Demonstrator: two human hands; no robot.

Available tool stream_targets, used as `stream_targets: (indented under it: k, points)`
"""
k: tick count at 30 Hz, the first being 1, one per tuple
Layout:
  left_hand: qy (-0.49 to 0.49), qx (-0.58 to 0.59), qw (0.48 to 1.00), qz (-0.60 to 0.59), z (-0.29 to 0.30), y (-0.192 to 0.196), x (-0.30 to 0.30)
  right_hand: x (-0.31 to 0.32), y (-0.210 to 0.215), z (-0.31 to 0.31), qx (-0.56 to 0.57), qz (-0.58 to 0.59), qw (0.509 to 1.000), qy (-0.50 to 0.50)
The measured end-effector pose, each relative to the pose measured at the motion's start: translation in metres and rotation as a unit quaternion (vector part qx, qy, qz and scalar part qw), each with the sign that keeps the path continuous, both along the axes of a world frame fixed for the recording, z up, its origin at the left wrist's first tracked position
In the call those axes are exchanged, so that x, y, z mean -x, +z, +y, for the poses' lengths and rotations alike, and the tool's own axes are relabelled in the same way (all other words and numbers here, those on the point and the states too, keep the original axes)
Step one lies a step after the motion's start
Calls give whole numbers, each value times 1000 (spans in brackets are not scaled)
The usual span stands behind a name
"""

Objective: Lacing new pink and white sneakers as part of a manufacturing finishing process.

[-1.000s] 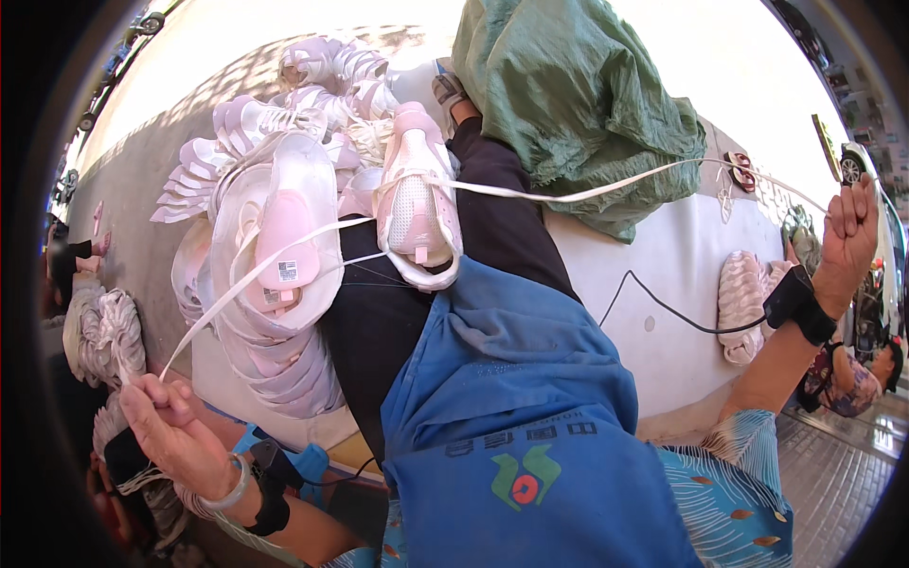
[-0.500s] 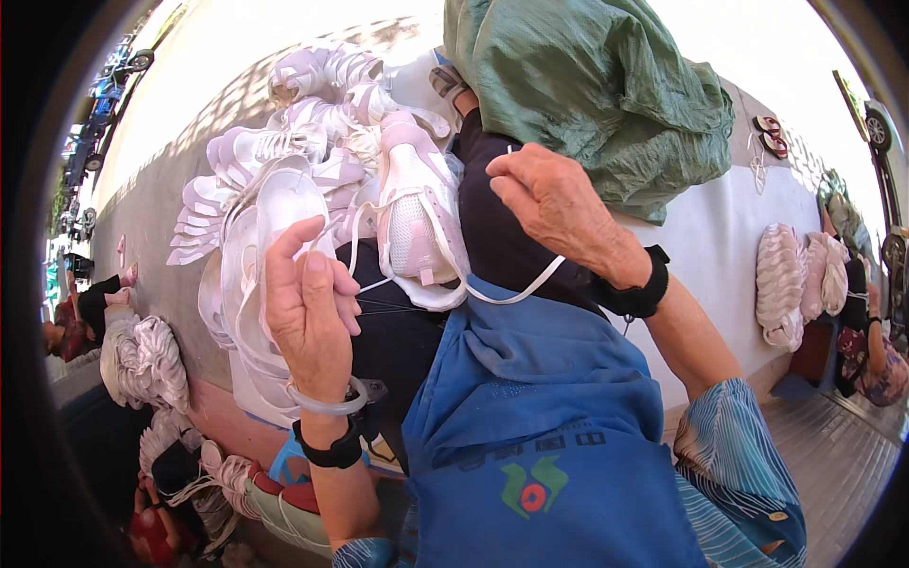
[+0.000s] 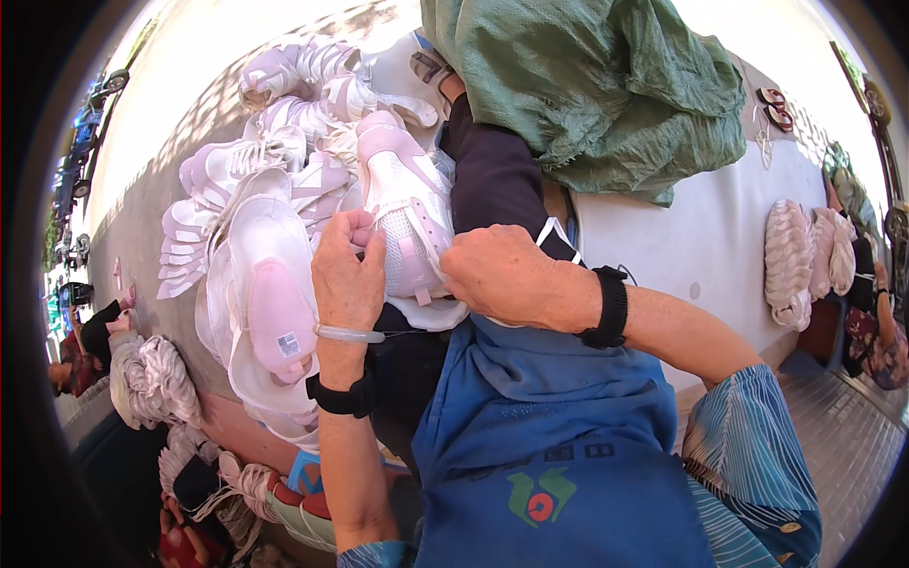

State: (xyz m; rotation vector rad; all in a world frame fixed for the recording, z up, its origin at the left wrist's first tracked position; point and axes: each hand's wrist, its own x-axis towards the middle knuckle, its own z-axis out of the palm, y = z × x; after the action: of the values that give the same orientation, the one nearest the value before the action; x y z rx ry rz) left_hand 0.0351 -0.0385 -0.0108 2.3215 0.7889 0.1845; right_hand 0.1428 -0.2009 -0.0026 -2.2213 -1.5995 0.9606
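Note:
A white and pink sneaker (image 3: 402,204) lies toe away across my dark-trousered lap, its pink-edged eyelet flaps towards me. My left hand (image 3: 348,270) is closed at the sneaker's left edge, thumb and fingertips pinched against the upper. On the opposite edge my right hand (image 3: 507,276) is curled into a closed grip, its fingertips hidden at the flap. A white shoelace (image 3: 561,230) loops out behind the right hand. Immediately left of my left hand are stacked white sneaker pieces with pink insoles (image 3: 280,317).
More white and lilac sneakers (image 3: 284,104) are heaped at the far left. A green woven sack (image 3: 587,104) bulges at the far right, beyond a white board (image 3: 682,246). Bundled shoes (image 3: 788,265) and a seated person are at the right; other people sit at the left.
Both hands have come down and inward from the air above the sneaker to its two edges. The lace that hung in a wide loop at the right is now mostly behind my right hand.

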Motion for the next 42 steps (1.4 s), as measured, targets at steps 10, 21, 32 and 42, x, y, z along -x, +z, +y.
stream_targets:
  k: [10,21,32,42]
  points:
    - [6,24,1000,-15,10,-15,4,-68,0,-40,-150,-233,961,-21]
    - [-41,-19,999,14,18,-10,-4,-40,-14,-9,-220,-85,963,-128]
    - [-54,14,998,38,29,-9,-10,-22,-22,19,-163,29,976,-138]
    - [6,11,999,-42,20,11,2,-29,-35,31,-160,-26,974,-161]
